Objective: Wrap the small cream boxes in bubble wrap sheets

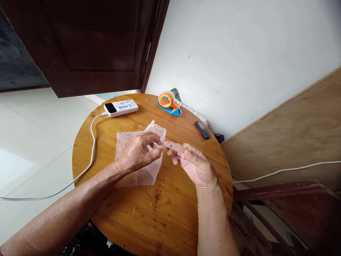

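A short strip of clear tape (176,147) is stretched between my two hands above the table. My right hand (198,163) is closed on it, thumb pressed on the strip and a finger showing behind it. At the strip's other end, my left hand (141,149) pinches with thumb and fingertips; the exact contact is partly hidden. Below my left hand lies a pinkish sheet or pouch of bubble wrap (149,172), flat on the round wooden table (176,220). Part of the wrap is covered by the hand and wrist.
An orange and blue tape dispenser (169,103) stands at the table's far edge. A white power bank (122,108) with a white cable (93,142) lies at far left. To the right is a dark, partly blurred object (202,130). A wall and dark door (101,46) stand behind.
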The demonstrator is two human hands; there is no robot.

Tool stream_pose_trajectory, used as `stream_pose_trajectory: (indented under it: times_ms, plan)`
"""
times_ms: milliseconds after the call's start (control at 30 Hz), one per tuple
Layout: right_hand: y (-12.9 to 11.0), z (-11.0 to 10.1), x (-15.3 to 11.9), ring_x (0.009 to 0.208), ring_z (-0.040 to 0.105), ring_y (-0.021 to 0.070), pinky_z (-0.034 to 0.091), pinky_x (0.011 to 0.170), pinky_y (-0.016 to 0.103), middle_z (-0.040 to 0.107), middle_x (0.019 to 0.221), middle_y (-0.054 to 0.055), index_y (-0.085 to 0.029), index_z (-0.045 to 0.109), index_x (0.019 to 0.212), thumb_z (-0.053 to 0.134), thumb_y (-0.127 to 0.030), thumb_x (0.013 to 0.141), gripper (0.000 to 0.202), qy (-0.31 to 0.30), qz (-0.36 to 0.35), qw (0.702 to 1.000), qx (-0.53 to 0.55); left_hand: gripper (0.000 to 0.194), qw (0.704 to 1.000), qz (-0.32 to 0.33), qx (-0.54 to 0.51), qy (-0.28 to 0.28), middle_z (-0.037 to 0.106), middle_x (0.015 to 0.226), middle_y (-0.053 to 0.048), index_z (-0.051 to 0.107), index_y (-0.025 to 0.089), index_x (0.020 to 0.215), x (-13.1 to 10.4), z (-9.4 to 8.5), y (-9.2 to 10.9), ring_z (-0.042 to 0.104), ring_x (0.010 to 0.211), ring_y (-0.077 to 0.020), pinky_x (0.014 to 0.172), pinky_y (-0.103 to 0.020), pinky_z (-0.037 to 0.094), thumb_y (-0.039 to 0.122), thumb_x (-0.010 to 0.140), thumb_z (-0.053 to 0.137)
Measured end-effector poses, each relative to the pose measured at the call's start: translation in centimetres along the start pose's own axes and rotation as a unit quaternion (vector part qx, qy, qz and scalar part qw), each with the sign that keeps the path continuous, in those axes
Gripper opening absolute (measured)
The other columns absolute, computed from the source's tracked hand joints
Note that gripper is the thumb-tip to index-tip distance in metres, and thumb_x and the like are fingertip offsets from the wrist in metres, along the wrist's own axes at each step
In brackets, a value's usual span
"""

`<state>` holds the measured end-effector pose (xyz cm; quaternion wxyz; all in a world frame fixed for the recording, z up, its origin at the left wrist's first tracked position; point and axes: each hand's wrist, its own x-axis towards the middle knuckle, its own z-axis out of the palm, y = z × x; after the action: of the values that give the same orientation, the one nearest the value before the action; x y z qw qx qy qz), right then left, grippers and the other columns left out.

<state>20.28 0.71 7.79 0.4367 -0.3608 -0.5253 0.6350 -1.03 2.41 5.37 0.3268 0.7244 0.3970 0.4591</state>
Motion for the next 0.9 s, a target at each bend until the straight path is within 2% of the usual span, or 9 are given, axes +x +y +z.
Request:
stream_pose_trajectory:
  times_ms: [100, 267, 400, 667, 900]
  plan:
    - [0.1, 0.0, 0.0, 0.088, 0.063, 0.0239, 0.045, 0.068, 0.035, 0.073, 0.101, 0.006, -0.024, 0.059, 0.07, 0.07, -0.043, 0.083, 0.025, -0.001, 0.0, 1.0, 0.009, 0.011, 1.0, 0.023, 0.01, 0.001, 0.069, 0.101, -0.007, 0.07, 0.015, 0.087, 0.0, 0.1, -0.1, 0.063, 0.073, -0.0118, 0.061, -0.022, 0.05, 0.023, 0.083, 0.063]
    - [0.1, 0.0, 0.1, 0.084, 0.061, 0.0234, 0.044, 0.069, 0.036, 0.071, 0.091, 0.005, -0.024, 0.059, 0.069, 0.071, -0.043, 0.082, 0.026, 0.004, 0.005, 1.0, 0.012, 0.021, 0.999, 0.04, 0.027, 0.017, 0.07, 0.096, -0.009, 0.07, 0.014, 0.084, 0.1, 0.3, 0.0, 0.063, 0.07, -0.0122, 0.06, -0.023, 0.05, 0.034, 0.084, 0.068]
    - [0.3, 0.0, 0.2, 0.078, 0.059, 0.0203, 0.043, 0.069, 0.034, 0.069, 0.085, 0.003, -0.025, 0.061, 0.069, 0.071, -0.04, 0.083, 0.023, 0.0, -0.001, 1.0, 0.026, 0.02, 0.996, 0.061, 0.055, 0.035, 0.071, 0.095, -0.009, 0.071, 0.014, 0.084, 0.1, 0.5, 0.2, 0.063, 0.07, -0.0125, 0.059, -0.023, 0.05, 0.033, 0.085, 0.068]
    - [0.1, 0.6, 0.2, 0.099, 0.062, 0.0249, 0.043, 0.072, 0.034, 0.071, 0.106, 0.006, -0.023, 0.06, 0.069, 0.069, -0.042, 0.084, 0.026, -0.009, -0.011, 1.0, -0.007, 0.012, 0.99, 0.08, 0.091, 0.071, 0.071, 0.095, -0.009, 0.071, 0.014, 0.086, -0.1, 1.0, 0.0, 0.064, 0.07, -0.0131, 0.059, -0.024, 0.048, 0.022, 0.086, 0.063]
    - [0.4, 0.9, 0.5, 0.103, 0.06, 0.0254, 0.044, 0.082, 0.037, 0.07, 0.105, 0.006, -0.023, 0.059, 0.068, 0.067, -0.044, 0.086, 0.028, -0.012, -0.028, 0.999, -0.019, 0.016, 0.988, 0.069, 0.106, 0.088, 0.071, 0.092, -0.008, 0.067, 0.015, 0.075, -0.1, 1.3, 0.2, 0.063, 0.067, -0.0125, 0.055, -0.023, 0.046, 0.017, 0.086, 0.056]
